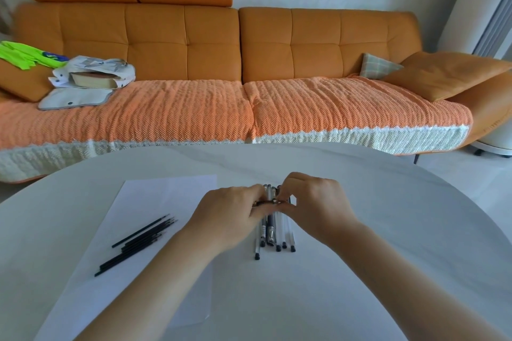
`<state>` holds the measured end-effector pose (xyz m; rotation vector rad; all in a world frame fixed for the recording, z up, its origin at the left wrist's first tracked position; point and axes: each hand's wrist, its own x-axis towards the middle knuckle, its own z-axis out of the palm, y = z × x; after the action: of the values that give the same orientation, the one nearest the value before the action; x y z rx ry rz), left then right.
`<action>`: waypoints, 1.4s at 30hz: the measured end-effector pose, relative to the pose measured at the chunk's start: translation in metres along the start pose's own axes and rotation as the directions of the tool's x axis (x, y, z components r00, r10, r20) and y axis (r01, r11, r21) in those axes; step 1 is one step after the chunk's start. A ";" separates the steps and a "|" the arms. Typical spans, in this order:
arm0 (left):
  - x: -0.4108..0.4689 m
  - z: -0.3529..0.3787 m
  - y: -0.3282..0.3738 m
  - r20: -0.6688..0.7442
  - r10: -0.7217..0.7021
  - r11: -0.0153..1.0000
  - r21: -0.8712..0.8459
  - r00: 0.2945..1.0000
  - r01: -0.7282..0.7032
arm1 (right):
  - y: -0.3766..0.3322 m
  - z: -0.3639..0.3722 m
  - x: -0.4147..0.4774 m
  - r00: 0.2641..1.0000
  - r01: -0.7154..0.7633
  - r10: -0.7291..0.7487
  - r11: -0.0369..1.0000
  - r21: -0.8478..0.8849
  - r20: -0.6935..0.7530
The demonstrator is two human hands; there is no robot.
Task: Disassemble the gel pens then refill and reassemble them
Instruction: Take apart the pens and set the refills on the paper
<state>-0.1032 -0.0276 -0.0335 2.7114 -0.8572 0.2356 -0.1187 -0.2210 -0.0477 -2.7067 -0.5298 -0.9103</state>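
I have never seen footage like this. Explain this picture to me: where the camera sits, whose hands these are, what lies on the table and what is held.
There is no machine here: a person works with bare hands, and the single picture comes from a wide-angle camera worn on their head, looking forward and down. That is why the arms reach in from the bottom. The left hand and right hand each pinch one end of a dark pen, held crosswise over a row of gel pens lying on the white table. To the left, thin black refills lie on a sheet of paper. Behind the table stands an orange sofa.
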 end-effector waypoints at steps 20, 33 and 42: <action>0.001 0.003 -0.003 0.038 -0.005 1.000 0.016 0.999 0.004 | 0.001 -0.008 0.001 0.968 -0.005 0.001 1.000 0.015 0.250; 0.001 0.004 0.003 0.030 0.006 0.999 -0.048 1.000 -0.005 | -0.003 -0.029 0.003 0.933 -0.140 0.109 0.988 0.066 0.343; 0.002 0.008 0.010 0.026 -0.008 1.000 -0.024 1.000 0.008 | 0.013 -0.035 -0.006 0.916 -0.241 0.174 0.959 0.151 0.361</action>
<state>-0.1068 -0.0393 -0.0383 2.7013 -0.8506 0.1874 -0.1362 -0.2462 -0.0252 -2.6847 -0.3583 -0.3096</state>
